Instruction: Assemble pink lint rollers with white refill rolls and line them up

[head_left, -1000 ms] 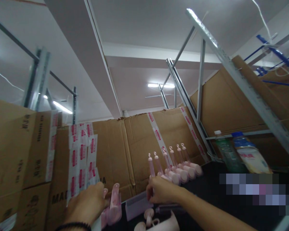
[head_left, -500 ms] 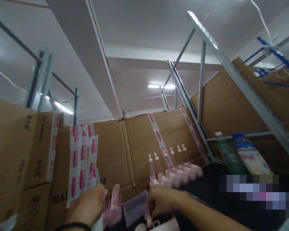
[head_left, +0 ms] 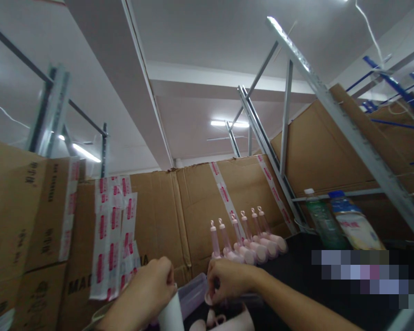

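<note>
My left hand (head_left: 152,285) is closed at the top of a plain white cylinder (head_left: 172,312), which stands tilted at the bottom edge. Between the pinched fingers of my right hand (head_left: 229,280) is a small pale pink round piece (head_left: 209,299), partly hidden. A translucent lilac trough-shaped part (head_left: 192,294) lies between the two hands. Just below my right hand are a pale pink cylinder (head_left: 239,322) and small pink pieces with a loop (head_left: 215,318), cut off by the frame. Beyond it stands a row of several pink rollers with clear hook-topped handles (head_left: 257,248).
A cardboard wall (head_left: 158,216) with printed tape runs behind the black work surface (head_left: 293,271). Stacked cartons (head_left: 46,216) stand at left. A green bottle (head_left: 324,223) and a blue-capped bottle (head_left: 355,225) are at right, beside a slanted metal frame (head_left: 352,119).
My left hand has moved right and up, bringing the white cylinder along. The pink translucent pieces beside it are now mostly covered. My right hand has lifted slightly from the loose pink pieces.
</note>
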The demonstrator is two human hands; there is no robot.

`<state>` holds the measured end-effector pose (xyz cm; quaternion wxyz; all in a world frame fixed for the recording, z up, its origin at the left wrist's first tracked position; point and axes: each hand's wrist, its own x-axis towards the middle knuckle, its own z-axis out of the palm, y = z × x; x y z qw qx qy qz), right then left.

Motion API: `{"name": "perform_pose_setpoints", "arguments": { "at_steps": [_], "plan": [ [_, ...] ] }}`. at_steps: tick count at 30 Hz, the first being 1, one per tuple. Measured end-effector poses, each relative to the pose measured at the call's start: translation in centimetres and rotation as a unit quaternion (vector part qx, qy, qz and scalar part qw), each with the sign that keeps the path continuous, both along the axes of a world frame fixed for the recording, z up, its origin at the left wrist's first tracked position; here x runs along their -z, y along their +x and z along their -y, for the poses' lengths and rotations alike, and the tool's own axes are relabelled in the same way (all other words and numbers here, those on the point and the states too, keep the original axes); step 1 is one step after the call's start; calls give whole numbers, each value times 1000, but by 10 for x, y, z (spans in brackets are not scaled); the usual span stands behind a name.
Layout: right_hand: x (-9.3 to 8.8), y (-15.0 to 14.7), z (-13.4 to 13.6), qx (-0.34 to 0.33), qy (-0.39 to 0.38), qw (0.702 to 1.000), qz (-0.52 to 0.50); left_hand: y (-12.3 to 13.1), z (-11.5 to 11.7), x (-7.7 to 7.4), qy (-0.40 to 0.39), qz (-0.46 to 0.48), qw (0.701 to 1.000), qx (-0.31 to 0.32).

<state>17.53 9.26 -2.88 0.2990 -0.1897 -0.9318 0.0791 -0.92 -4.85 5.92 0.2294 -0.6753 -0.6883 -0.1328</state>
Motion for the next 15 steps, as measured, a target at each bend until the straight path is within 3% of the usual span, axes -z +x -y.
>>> {"name": "perform_pose_setpoints", "arguments": {
  "at_steps": [4, 7, 15],
  "plan": [
    [-8, 2, 7, -24, 0, 994, -107, -1, -9, 10, -4, 29, 998, 53],
    [-15, -1, 17, -32, -53, 983, -175, 0, -10, 13, -1, 43, 996, 77],
    [-19, -13, 33, -98, -83, 956, -265, 9, -1, 8, -21, 115, 987, 114]
  ]
}}
